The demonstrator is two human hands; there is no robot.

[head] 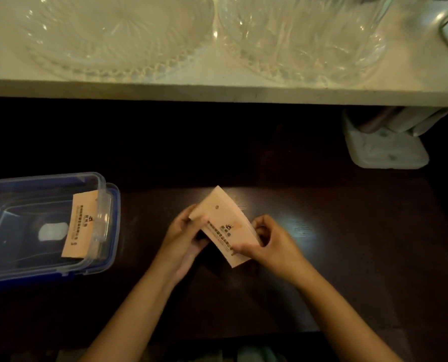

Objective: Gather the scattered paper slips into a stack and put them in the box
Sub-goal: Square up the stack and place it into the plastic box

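A stack of pale pink paper slips (221,218) with dark print is held tilted above the dark table, in the middle of the view. My left hand (185,237) grips its left edge and my right hand (266,242) pinches its lower right edge. To the left stands a clear plastic box (21,267) with a blue rim, open at the top. Another stack of the same slips (79,226) leans inside the box against its right wall.
A white shelf edge (217,91) runs across above the table, carrying two cut-glass bowls (118,35) (303,37). A white plastic object (384,147) sits under the shelf at the right. The dark wooden table (348,231) spreads around my hands.
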